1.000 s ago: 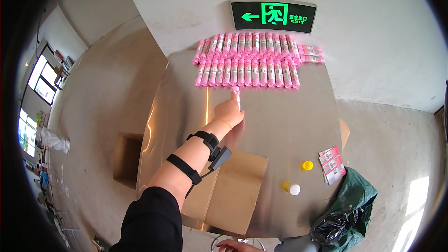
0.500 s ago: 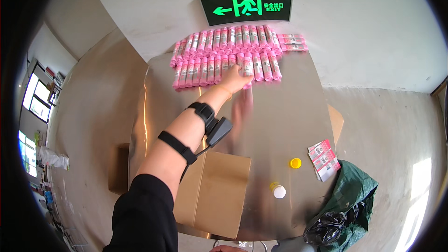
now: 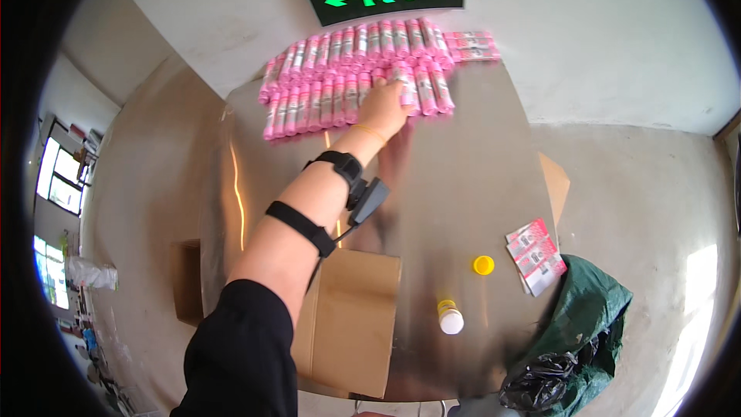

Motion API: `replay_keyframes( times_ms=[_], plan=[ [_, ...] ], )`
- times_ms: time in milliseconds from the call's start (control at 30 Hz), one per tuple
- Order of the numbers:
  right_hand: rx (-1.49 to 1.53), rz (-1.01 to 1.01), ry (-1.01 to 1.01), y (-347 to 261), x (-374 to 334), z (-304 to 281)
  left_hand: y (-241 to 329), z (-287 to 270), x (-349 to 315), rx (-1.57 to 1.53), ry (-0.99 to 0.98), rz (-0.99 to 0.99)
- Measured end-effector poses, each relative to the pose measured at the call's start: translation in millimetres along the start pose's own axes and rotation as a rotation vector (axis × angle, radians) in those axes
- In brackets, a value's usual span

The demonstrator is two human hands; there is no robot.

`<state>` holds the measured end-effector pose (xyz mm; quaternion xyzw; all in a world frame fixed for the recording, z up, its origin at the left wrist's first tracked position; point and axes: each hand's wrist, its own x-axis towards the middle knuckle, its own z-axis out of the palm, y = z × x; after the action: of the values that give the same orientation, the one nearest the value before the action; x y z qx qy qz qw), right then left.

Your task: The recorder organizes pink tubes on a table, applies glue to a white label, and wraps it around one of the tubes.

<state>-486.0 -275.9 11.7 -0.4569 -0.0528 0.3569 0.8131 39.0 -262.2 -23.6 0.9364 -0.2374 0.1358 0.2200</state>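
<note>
My left hand (image 3: 386,106) reaches across the metal table to two stacked rows of pink rolls (image 3: 315,106), each banded with a printed label. Its fingers are closed around one pink roll (image 3: 406,82) toward the right end of the near row. The hand itself partly covers this roll and its neighbours. Behind the near row, a second row of the same rolls (image 3: 347,45) leans toward the wall. Black straps and a small dark device (image 3: 367,199) are fastened to my left forearm. My right hand does not show.
Near the table's front edge lie an open cardboard box (image 3: 355,316), a small yellow container with a white top (image 3: 449,316) and a yellow lid (image 3: 483,265). Printed labels (image 3: 534,256) lie at the right edge beside a green sack (image 3: 590,301). More labels (image 3: 472,46) lie back right.
The whole view has shifted, so the table and rolls appear higher and slightly left. My left hand stays at the near row, its fingers now further over the roll.
</note>
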Motion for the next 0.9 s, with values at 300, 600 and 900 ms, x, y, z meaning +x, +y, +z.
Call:
replay_keyframes(
  times_ms=[300,600,900],
  plan=[
    [-0.009,0.047,0.07,-2.9,-3.2,-2.6,-48.1,-52.6,29.8,-0.079,0.228,-0.082],
    [0.091,0.16,0.106,-0.7,3.0,-7.2,-184.0,-80.1,32.6,0.409,0.244,-0.07],
    [0.194,0.256,0.161,23.2,5.9,-10.9,-192.7,-96.1,36.9,0.327,0.249,0.065]
  ],
)
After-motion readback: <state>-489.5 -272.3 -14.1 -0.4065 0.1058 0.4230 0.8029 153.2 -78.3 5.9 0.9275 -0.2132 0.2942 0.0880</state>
